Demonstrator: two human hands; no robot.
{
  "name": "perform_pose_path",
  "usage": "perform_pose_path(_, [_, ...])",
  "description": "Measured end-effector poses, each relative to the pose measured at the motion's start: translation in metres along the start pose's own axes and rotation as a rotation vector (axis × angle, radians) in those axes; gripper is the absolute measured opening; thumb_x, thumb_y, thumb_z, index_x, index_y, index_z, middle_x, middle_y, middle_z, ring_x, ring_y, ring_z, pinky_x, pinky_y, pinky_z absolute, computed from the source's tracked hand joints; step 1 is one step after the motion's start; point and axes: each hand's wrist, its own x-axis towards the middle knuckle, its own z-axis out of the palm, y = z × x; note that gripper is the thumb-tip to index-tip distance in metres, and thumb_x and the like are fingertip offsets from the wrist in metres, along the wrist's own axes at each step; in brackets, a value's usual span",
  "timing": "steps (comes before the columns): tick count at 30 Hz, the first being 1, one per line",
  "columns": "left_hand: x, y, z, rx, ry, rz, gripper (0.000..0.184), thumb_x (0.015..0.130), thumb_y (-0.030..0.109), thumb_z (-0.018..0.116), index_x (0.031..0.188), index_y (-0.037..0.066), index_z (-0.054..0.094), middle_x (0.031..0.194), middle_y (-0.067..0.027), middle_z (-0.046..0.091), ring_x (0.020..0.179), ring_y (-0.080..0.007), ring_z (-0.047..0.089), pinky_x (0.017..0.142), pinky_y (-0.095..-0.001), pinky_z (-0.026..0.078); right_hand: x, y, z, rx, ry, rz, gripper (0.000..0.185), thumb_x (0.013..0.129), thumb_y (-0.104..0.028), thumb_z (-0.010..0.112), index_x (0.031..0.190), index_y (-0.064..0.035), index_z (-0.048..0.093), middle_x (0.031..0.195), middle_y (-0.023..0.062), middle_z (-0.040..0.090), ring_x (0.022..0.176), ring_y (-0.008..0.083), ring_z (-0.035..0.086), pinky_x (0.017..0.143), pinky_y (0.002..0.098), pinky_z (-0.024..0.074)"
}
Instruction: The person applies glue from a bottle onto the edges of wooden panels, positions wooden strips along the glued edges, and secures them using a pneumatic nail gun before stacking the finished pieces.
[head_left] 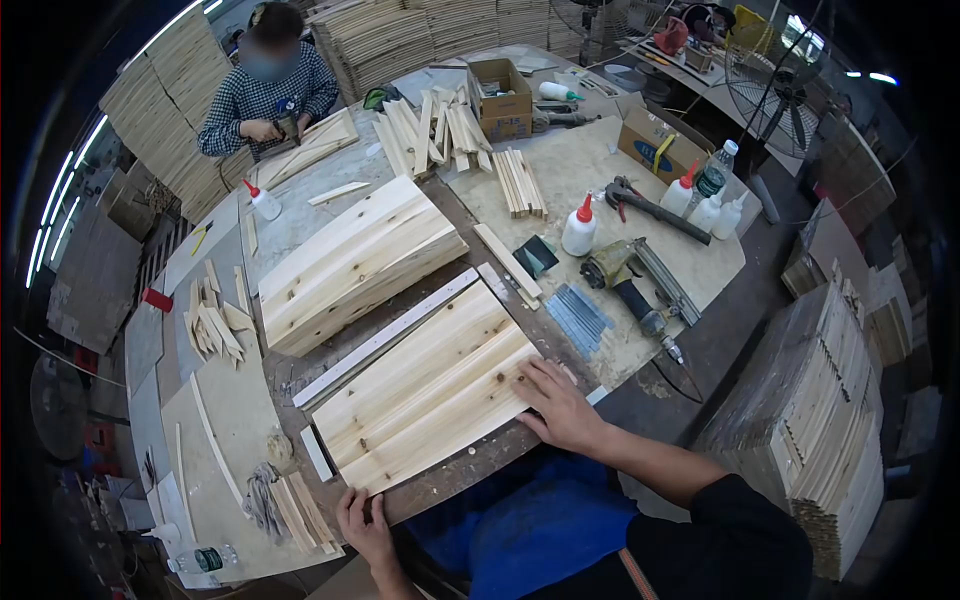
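Observation:
A flat wooden panel [430, 385] lies on the worktable in front of me, beside a long pale strip [385, 337]. My right hand [562, 408] rests on the panel's right end with its fingers spread. At the panel's near left corner is my left hand [367, 525], fingers apart at the edge, gripping nothing that I can make out. Beyond the strip sits a stack of wooden boards [360, 260]. A nail gun [640, 290] and a pile of nail strips [580, 318] lie to the right, near a white glue bottle [579, 228] with a red tip.
Across the table a co-worker [270, 90] holds a tool over wood pieces. A hammer [655, 208], cardboard boxes [500, 98], loose wood sticks [215, 322] and a cloth [263, 500] lie around the table. Stacked boards [800, 410] stand at the right.

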Motion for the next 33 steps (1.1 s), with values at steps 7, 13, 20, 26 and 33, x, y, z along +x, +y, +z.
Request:
perform_pose_path(7, [0.001, -0.001, 0.008, 0.051, 0.07, 0.045, 0.03, 0.085, 0.009, 0.09, 0.112, 0.004, 0.078, 0.124, -0.0165, 0.07, 0.116, -0.0343, 0.067, 0.102, -0.0439, 0.054, -0.008, -0.001, 0.015, -0.289, 0.027, -0.092, 0.045, 0.094, -0.024, 0.075, 0.134, -0.0047, 0.07, 0.146, 0.0194, 0.063, 0.149, 0.039, 0.048, 0.13, 0.058, 0.0288])
perform_pose_path(13, [0.025, 0.018, 0.02, 0.098, 0.082, 0.089, 0.027, 0.08, 0.012, 0.093, 0.101, 0.005, 0.078, 0.111, -0.0127, 0.071, 0.107, -0.0338, 0.067, 0.094, -0.0453, 0.054, 0.008, 0.011, 0.006, -0.219, -0.006, -0.113, 0.044, 0.092, -0.025, 0.076, 0.131, -0.0058, 0.073, 0.137, 0.0158, 0.068, 0.146, 0.0358, 0.051, 0.131, 0.0565, 0.0276])
perform_pose_path(20, [0.029, 0.021, 0.017, 0.097, 0.048, 0.063, 0.032, 0.076, 0.019, 0.096, 0.099, 0.006, 0.077, 0.109, -0.0137, 0.069, 0.106, -0.0356, 0.065, 0.093, -0.0469, 0.053, 0.017, 0.001, -0.005, -0.201, 0.014, -0.091, 0.034, 0.094, -0.02, 0.078, 0.127, -0.0083, 0.076, 0.13, 0.011, 0.071, 0.132, 0.0316, 0.062, 0.12, 0.0515, 0.0431])
perform_pose_path(26, [0.027, 0.02, 0.015, 0.162, 0.05, 0.139, 0.043, 0.072, 0.023, 0.098, 0.104, 0.007, 0.074, 0.112, -0.0146, 0.067, 0.109, -0.0381, 0.063, 0.095, -0.0497, 0.052, 0.105, 0.091, -0.036, 1.752, 0.338, 0.749, 0.047, 0.108, -0.039, 0.066, 0.132, 0.0014, 0.066, 0.118, 0.0137, 0.074, 0.106, 0.0264, 0.072, 0.095, 0.0371, 0.0595])
perform_pose_path(33, [0.037, 0.036, 0.018, 0.198, -0.03, 0.101, 0.068, 0.064, 0.03, 0.101, 0.119, 0.009, 0.069, 0.125, -0.0157, 0.06, 0.119, -0.0405, 0.056, 0.103, -0.054, 0.048, 0.19, 0.162, -0.063, 2.521, 0.902, 0.864, 0.076, 0.102, -0.057, 0.066, 0.142, 0.0063, 0.051, 0.129, 0.0207, 0.064, 0.111, 0.0322, 0.066, 0.094, 0.0427, 0.06])
